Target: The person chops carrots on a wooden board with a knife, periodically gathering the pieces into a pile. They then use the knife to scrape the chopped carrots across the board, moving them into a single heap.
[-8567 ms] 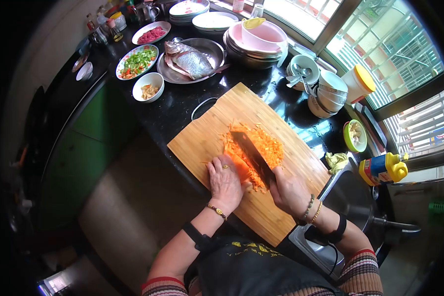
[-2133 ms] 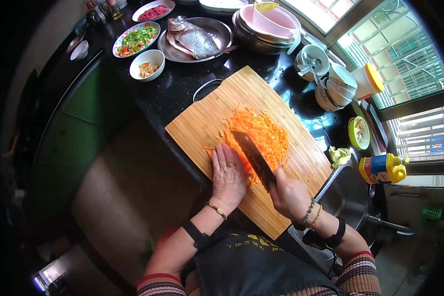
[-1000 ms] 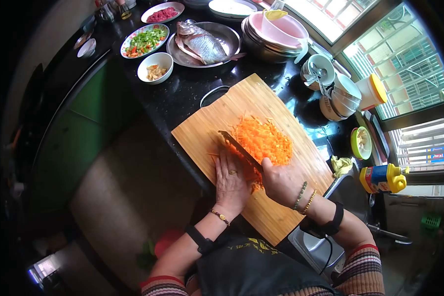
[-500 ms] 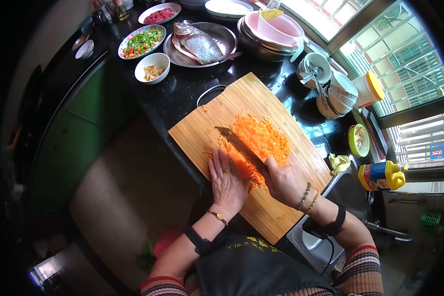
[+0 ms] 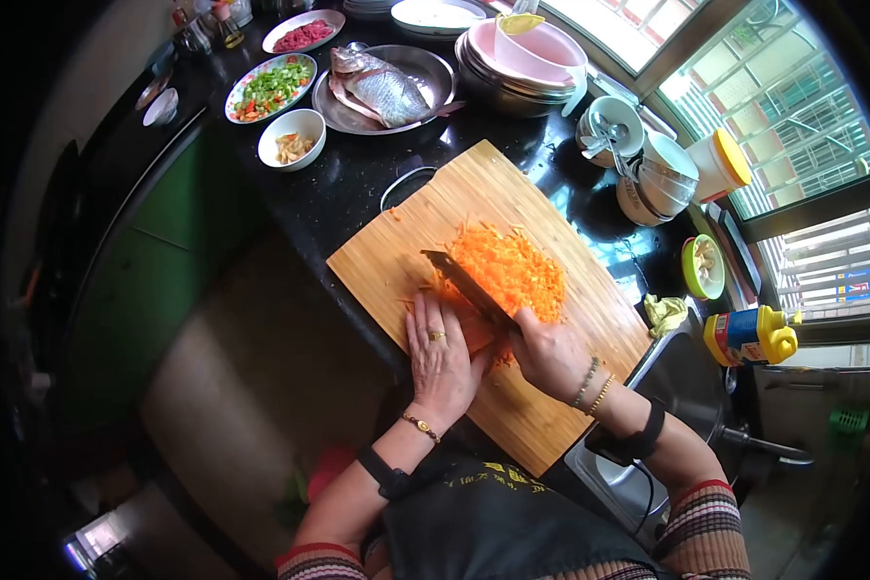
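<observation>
A wooden cutting board (image 5: 406, 237) lies at an angle on the black counter, with a heap of shredded carrot (image 5: 512, 271) at its middle. My right hand (image 5: 551, 353) is closed around the handle of a kitchen knife (image 5: 469, 288). Its dark blade stands on edge between the heap and my left hand. My left hand (image 5: 442, 358) steadies some sliced carrot (image 5: 475, 332) beside the blade, its fingers stretched along the left side and its thumb on the near side. Part of that carrot is hidden by the hand and blade.
Beyond the board stand a metal plate (image 5: 442, 72) with a whole fish (image 5: 382, 89), a plate of chopped vegetables (image 5: 273, 89) and a small white bowl (image 5: 293, 135). Stacked basins (image 5: 527, 63) and bowls (image 5: 659, 179) line the window. A sink (image 5: 681, 391) is at the right.
My left hand has shifted slightly left and its fingers look straighter. The knife stays almost in place beside the carrot heap. The whole view has moved a little.
</observation>
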Motion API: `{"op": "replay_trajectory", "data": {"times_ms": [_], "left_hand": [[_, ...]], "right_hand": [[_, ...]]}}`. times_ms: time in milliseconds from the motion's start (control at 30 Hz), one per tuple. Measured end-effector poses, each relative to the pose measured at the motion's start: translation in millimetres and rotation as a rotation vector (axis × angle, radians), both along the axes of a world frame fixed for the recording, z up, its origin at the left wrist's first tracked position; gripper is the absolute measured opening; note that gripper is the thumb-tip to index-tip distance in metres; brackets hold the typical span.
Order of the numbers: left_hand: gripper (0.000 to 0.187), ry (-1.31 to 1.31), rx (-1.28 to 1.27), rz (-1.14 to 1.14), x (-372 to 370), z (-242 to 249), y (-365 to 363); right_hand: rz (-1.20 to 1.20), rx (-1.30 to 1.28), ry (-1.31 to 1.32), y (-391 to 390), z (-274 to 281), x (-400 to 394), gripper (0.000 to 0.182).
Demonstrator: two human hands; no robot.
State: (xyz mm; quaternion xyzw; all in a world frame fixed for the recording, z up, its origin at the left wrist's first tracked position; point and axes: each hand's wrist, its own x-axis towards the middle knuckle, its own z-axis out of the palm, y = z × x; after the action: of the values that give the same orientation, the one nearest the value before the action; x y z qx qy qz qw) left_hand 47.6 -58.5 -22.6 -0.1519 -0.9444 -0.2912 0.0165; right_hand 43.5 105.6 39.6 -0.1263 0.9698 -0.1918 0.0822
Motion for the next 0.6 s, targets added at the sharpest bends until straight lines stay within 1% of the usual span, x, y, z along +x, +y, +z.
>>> {"op": "replay_trajectory", "data": {"times_ms": [33, 67, 133, 167, 200, 267, 300, 333, 367, 400, 467, 500, 600], "left_hand": [[0.085, 0.062, 0.065, -0.015, 1.2, 1.1, -3.1], [0.085, 0.059, 0.068, -0.019, 2.0, -2.5, -6.1], [0.077, 0.098, 0.238, -0.102, 1.6, -9.0, -9.5], [0.062, 0.14, 0.264, -0.105, 2.2, -9.4, -9.9], [0.062, 0.138, 0.265, -0.105, 1.7, -13.3, -10.3], [0.047, 0.243, 0.267, -0.125, 1.1, -24.5, -9.7], [0.047, 0.239, 0.269, -0.125, 0.1, -23.9, -9.2], [0.039, 0.248, 0.276, -0.12, -1.8, -21.6, -8.6], [0.031, 0.256, 0.283, -0.115, -3.2, -19.9, -8.5], [0.031, 0.251, 0.282, -0.113, -4.0, -19.3, -8.4], [0.025, 0.284, 0.258, -0.109, -4.8, -18.6, -8.7], [0.025, 0.281, 0.257, -0.106, -5.4, -17.9, -8.8], [0.024, 0.295, 0.276, -0.117, -5.6, -18.6, -8.7]], "right_hand": [[-0.017, -0.014, 0.013, 0.9, 7.2, 3.7, 0.015], [-0.035, -0.025, 0.025, 1.4, 14.4, 7.4, 0.014], [-0.021, -0.013, 0.059, 2.0, 25.1, 13.7, 0.014], [-0.009, -0.003, 0.036, 2.7, 28.6, 17.0, 0.014], [0.002, 0.005, 0.014, 3.2, 30.1, 18.9, 0.014], [-0.002, 0.015, -0.021, 4.4, 29.1, 20.9, 0.014], [-0.006, 0.022, -0.055, 4.6, 28.6, 21.4, 0.014], [-0.006, 0.022, -0.059, 4.3, 28.8, 20.9, 0.014], [0.008, 0.081, -0.085, 3.5, 29.9, 19.1, 0.014], [0.024, 0.139, -0.111, 2.4, 31.2, 16.9, 0.015], [0.046, 0.169, -0.122, -1.8, 35.3, 12.5, 0.012], [0.066, 0.201, -0.127, -3.6, 36.9, 10.1, 0.01], [0.073, 0.209, -0.162, -6.9, 38.6, 4.0, 0.011]]}}
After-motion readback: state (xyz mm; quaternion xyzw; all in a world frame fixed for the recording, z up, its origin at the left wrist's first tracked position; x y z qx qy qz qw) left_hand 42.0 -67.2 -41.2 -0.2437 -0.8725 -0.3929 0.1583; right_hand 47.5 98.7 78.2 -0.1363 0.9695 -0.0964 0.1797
